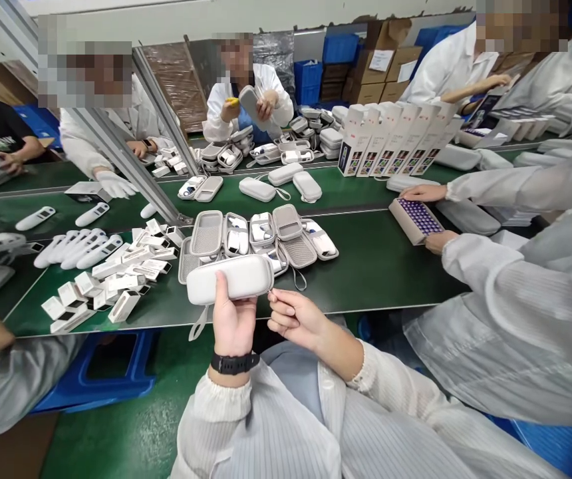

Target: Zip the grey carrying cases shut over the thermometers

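Observation:
A closed light-grey zip case (251,276) rests in my left hand (236,319), the thumb over its top and the fingers beneath. A wrist strap loop hangs from its left end. My right hand (296,318) pinches at the case's right end, where the zipper pull seems to be; the pull itself is mostly hidden by the fingers. Just beyond the held case lie several open zip cases (236,234) with white devices and mesh pockets inside. Small white boxes (125,283) are heaped to the left of my hands.
White handheld devices (77,248) lie left on the green work surface (366,266). Closed cases (281,183) and upright printed boxes (390,141) stand farther back. A co-worker at right holds a tray of purple-topped items (416,219). A metal post (111,133) rises at left.

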{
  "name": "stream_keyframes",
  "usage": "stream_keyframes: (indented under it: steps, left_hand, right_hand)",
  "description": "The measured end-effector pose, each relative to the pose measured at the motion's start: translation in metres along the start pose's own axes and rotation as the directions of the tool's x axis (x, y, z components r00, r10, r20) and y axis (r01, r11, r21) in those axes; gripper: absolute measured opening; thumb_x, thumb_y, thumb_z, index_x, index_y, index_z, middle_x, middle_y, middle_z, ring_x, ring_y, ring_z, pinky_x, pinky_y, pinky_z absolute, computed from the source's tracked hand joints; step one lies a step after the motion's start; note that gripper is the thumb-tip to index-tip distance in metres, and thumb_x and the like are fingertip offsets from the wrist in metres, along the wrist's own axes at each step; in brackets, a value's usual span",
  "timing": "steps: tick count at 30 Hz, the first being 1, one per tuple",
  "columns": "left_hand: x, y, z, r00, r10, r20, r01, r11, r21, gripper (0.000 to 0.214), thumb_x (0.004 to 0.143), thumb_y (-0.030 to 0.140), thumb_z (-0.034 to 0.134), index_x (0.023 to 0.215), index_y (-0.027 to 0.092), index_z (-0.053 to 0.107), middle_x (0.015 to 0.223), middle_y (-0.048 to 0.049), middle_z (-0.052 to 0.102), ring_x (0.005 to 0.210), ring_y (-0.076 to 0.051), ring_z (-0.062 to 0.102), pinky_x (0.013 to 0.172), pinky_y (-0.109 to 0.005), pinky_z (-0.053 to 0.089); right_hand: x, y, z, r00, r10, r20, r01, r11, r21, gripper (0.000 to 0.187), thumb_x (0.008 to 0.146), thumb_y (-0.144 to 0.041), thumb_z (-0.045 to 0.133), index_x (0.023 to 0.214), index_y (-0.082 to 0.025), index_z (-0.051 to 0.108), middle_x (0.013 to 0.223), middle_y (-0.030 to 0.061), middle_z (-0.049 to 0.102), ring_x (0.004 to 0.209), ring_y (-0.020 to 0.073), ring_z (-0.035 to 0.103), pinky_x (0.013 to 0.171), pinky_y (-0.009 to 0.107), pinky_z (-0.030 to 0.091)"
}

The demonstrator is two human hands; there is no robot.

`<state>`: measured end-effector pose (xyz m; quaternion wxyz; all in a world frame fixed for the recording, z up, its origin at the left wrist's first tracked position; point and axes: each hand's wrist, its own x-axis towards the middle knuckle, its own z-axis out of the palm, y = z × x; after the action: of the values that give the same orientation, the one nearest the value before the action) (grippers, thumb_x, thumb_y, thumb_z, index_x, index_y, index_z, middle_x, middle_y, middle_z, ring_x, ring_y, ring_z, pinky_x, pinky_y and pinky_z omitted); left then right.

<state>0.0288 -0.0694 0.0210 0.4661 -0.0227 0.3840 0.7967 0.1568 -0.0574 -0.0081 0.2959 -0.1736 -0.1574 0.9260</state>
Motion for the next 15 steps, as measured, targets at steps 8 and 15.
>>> stream_keyframes:
  steps: [8, 15]
  left_hand:
    - [-0.001, 0.0, -0.002, 0.998, 0.057, 0.002, -0.057, 0.998, 0.009, 0.024, 0.088, 0.029, 0.075, 0.112, 0.027, 0.071, 0.122, -0.0029, 0.073, 0.11, -0.018, 0.068, 0.086, -0.031, 0.06]
    - [0.004, -0.012, -0.02, 0.993, 0.028, 0.114, -0.036, 0.997, 0.068, 0.035, 0.084, 0.037, 0.077, 0.117, 0.028, 0.07, 0.121, -0.0037, 0.073, 0.109, -0.02, 0.068, 0.095, -0.035, 0.056]
  right_hand:
    - [-0.004, -0.011, 0.0, 1.0, -0.026, 0.014, 0.027, 0.999, -0.043, 0.016, 0.091, -0.023, 0.063, 0.079, -0.015, 0.057, 0.047, -0.0137, 0.027, 0.039, 0.0041, 0.013, 0.048, 0.021, 0.024]
    - [-0.007, -0.031, 0.006, 0.973, -0.229, 0.013, 0.226, 0.946, -0.232, 0.024, 0.089, -0.031, 0.068, 0.073, -0.016, 0.057, 0.044, -0.0136, 0.03, 0.037, 0.0034, 0.017, 0.049, 0.023, 0.023]
